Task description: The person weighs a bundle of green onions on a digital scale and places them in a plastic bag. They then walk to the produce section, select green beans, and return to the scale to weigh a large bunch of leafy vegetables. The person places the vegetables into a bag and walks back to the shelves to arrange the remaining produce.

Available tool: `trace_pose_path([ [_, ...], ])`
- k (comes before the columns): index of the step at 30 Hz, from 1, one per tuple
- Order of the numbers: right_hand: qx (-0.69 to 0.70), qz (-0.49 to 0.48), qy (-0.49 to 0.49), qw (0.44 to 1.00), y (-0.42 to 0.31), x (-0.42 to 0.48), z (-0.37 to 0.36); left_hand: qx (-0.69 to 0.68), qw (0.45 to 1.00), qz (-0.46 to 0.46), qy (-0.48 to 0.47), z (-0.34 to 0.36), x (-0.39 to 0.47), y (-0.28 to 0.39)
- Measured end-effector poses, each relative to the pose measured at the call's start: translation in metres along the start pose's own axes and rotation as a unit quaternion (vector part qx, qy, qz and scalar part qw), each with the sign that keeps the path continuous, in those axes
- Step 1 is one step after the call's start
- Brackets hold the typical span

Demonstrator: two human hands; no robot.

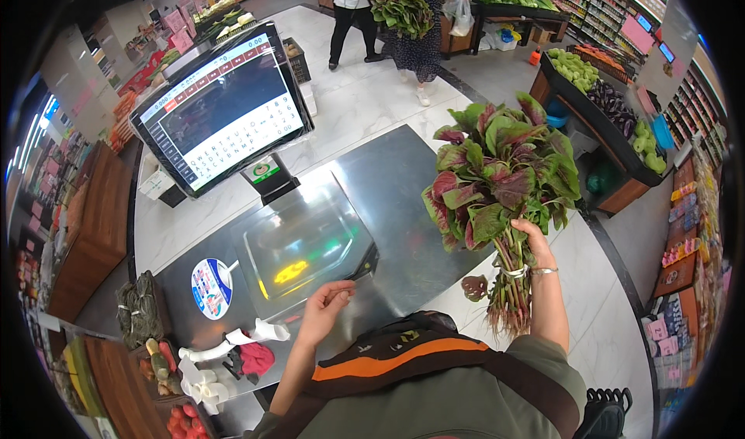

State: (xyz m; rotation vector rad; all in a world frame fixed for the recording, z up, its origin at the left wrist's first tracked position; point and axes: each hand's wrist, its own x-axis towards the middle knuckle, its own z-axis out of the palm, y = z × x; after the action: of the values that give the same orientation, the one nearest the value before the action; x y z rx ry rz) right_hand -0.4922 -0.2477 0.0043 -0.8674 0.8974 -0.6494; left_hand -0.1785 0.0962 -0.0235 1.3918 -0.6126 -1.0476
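My right hand (536, 246) grips a leafy bunch of red amaranth (506, 177) by its stems, off to the right of the steel counter (390, 165). A pale tie binds the stems below my fingers, and the pinkish roots hang down. One loose leaf (475, 288) sticks out beside the stems. My left hand (330, 305) hovers by the near edge of a weighing scale's metal pan (302, 241), its fingers curled together with nothing seen in them. Bright yellow and green reflections show on the pan, which bears no goods.
A touchscreen display (224, 110) stands beyond the scale. Curled white paper strips (204, 381), a pink cloth item (256, 362) and a round printed sign (212, 288) are at the left. Two people stand ahead, one holding leafy greens (404, 14). A vegetable stand (605, 96) is at right.
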Motion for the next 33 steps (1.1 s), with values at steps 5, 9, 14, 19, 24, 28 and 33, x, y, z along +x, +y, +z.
trace_pose_path([
  [5, -0.006, 0.024, -0.031, 0.999, -0.001, 0.018, 0.017, -0.013, 1.000, -0.001, 0.028, 0.004, 0.004, 0.015],
  [9, 0.002, 0.044, -0.029, 0.999, 0.003, 0.035, 0.032, -0.024, 1.000, 0.010, 0.012, 0.020, 0.018, 0.035],
  [14, -0.084, 0.057, -0.041, 0.994, 0.021, 0.062, 0.010, -0.016, 0.999, 0.015, -0.039, 0.042, 0.037, 0.044],
  [19, -0.186, 0.029, -0.029, 0.982, 0.028, 0.068, 0.006, -0.028, 0.999, -0.006, -0.040, 0.057, 0.044, 0.041],
  [24, -0.144, 0.053, -0.023, 0.988, 0.029, 0.073, 0.002, -0.094, 0.994, -0.046, -0.028, 0.065, 0.055, 0.040],
  [28, -0.094, 0.074, -0.046, 0.992, 0.033, 0.086, -0.014, -0.175, 0.981, -0.062, -0.053, 0.073, 0.078, 0.037],
  [33, -0.140, 0.041, -0.020, 0.989, 0.027, 0.084, -0.016, -0.227, 0.968, -0.077, -0.070, 0.099, 0.112, 0.039],
])
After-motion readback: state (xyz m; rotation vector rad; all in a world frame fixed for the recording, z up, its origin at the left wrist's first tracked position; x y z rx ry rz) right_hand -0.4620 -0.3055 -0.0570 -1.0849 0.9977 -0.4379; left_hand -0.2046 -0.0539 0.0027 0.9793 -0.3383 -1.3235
